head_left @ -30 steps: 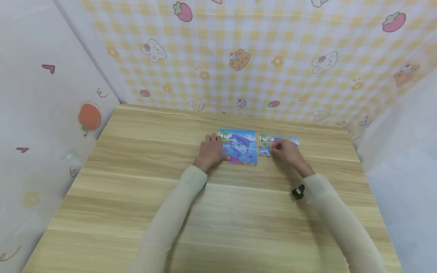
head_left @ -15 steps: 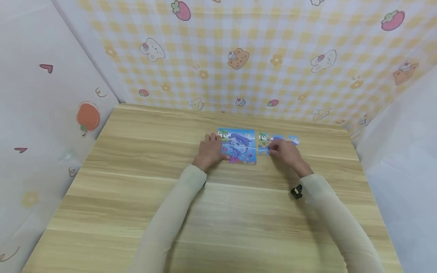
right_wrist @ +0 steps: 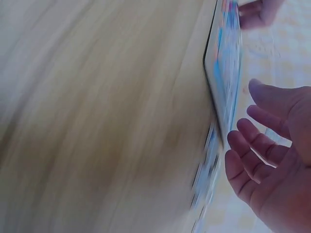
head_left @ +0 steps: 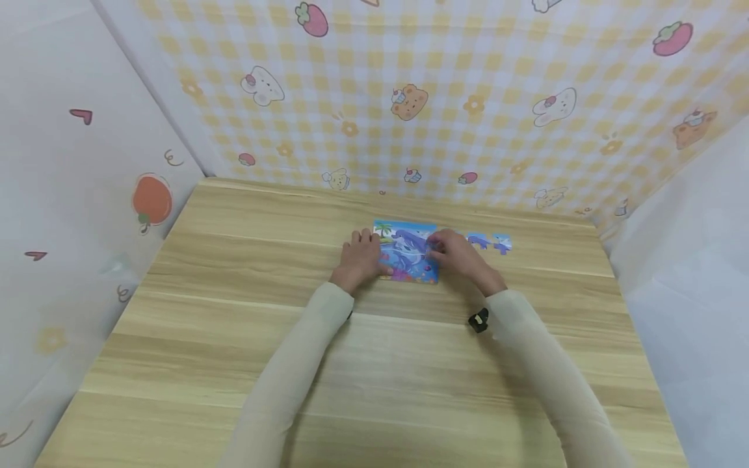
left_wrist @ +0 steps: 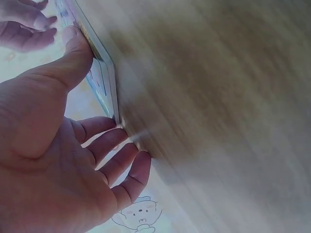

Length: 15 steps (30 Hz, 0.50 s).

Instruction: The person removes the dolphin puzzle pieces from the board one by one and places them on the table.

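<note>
A jigsaw puzzle with a dolphin picture [head_left: 406,263] lies flat on the wooden table. At its left side is my left hand [head_left: 359,260]; the thumb rests on the near part of the puzzle and the index fingertip touches a corner in the left wrist view. My right hand [head_left: 459,253] reaches over the right edge. In the right wrist view its thumb and fingers are parted, with no piece seen between them. Loose puzzle pieces [head_left: 478,241] lie to the right of the puzzle, partly hidden behind the right hand.
The wooden table [head_left: 374,377] stretches toward me. Behind it hangs a yellow checked cloth [head_left: 445,143] with cartoon prints. A white cloth [head_left: 88,214] closes off the left side.
My right hand has moved left from the loose pieces to the puzzle's right edge, uncovering pieces at the right end. The left hand has stayed in place.
</note>
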Available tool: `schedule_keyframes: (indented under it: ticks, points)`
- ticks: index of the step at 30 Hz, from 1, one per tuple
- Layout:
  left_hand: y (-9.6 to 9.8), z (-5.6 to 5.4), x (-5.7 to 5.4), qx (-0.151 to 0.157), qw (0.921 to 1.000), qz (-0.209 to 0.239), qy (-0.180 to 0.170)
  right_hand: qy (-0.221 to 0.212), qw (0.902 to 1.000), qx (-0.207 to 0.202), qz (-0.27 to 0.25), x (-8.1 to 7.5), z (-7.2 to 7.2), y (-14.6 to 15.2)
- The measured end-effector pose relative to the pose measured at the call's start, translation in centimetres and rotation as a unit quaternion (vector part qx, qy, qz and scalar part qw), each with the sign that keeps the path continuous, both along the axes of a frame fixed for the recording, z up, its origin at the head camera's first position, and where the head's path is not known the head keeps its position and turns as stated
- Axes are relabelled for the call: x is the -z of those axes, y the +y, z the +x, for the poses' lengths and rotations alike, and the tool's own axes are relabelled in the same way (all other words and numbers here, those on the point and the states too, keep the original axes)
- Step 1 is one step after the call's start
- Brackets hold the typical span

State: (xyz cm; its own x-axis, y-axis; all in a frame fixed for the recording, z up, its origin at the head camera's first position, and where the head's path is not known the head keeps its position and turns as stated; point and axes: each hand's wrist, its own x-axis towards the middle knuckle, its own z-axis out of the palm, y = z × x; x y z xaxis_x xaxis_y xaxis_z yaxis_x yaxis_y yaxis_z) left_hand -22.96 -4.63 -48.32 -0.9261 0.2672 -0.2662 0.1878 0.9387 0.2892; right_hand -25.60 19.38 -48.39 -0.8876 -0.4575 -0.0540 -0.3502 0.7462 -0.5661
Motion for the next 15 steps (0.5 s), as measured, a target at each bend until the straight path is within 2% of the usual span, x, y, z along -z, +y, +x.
schedule_keyframes:
  ticks: [4,7,12,15]
  points:
    - [0.0,0.0,0.0,0.002,1.0,-0.004,0.001,0.006,0.9992,-0.036,0.018,0.2,-0.3,-2.1]
    - [0.0,-0.1,0.1,0.004,1.0,-0.008,0.002,0.005,0.9978,-0.04,0.052,0.3,-0.3,-3.3]
    - [0.1,-0.3,0.3,0.004,0.9999,-0.012,0.001,-0.01,0.9934,-0.014,0.113,0.3,-0.4,-4.7]
    - [0.0,-0.3,0.3,0.004,0.9999,-0.015,0.0,-0.016,0.9925,0.003,0.121,0.2,-0.4,-5.0]
